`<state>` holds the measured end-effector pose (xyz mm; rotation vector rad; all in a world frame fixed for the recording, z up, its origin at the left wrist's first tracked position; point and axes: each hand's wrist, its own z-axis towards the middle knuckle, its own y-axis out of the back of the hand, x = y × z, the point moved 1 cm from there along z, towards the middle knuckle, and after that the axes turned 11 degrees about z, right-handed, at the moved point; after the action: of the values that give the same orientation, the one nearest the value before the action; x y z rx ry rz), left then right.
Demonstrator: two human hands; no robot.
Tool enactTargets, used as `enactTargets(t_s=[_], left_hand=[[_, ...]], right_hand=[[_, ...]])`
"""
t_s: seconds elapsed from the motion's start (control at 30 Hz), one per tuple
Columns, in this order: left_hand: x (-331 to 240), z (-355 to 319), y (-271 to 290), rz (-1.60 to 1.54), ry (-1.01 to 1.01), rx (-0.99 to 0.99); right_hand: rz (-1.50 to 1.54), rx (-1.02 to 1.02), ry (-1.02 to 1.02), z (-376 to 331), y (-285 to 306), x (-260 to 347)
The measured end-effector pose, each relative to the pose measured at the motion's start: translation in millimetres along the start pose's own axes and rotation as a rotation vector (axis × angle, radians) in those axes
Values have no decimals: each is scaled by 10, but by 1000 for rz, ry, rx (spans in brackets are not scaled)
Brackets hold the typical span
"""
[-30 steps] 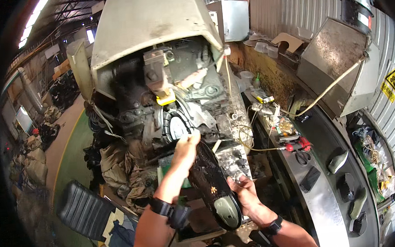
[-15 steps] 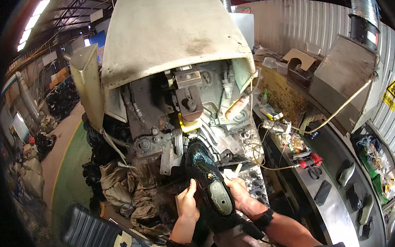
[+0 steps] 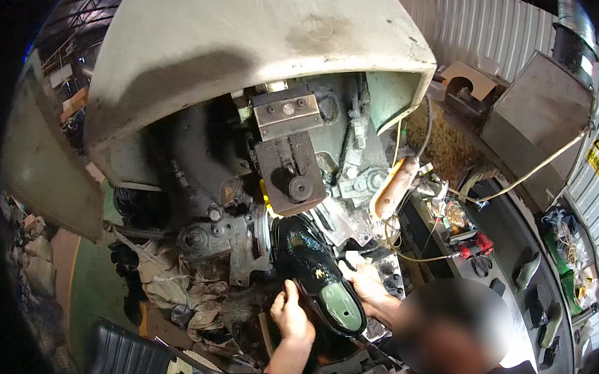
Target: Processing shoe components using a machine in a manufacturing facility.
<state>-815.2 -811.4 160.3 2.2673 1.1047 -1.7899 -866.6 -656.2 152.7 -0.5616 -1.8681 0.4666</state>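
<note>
A glossy black shoe upper is stretched over a pale green shoe last, which has a small hole in its top. Its toe sits at the metal jaws below the dark machine block. My left hand is closed at the upper's left side, thumb raised; its fingertips are partly hidden. On the right side, my right hand grips the upper near its opening. Beside those fingers shows a small white piece; whether they hold it I cannot tell.
A large cream machine hood overhangs the work. A lit lamp hangs at right. Beyond are a red-handled tool and a conveyor with several shoe lasts. Crumpled cloth and a black padded seat lie left.
My view has come nearer the machine, and its block and hood look larger. Both hands stay on the shoe upper. A blurred patch now covers my right forearm.
</note>
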Motion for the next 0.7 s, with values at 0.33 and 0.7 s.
enactTargets(t_s=[0.33,0.7], left_hand=[[354,125,-245,-47,-47,-232],[614,274,-98,65,-133,-249]], right_hand=[[135,77,129,26,-7,-126],[220,8,37,20,36,-239]])
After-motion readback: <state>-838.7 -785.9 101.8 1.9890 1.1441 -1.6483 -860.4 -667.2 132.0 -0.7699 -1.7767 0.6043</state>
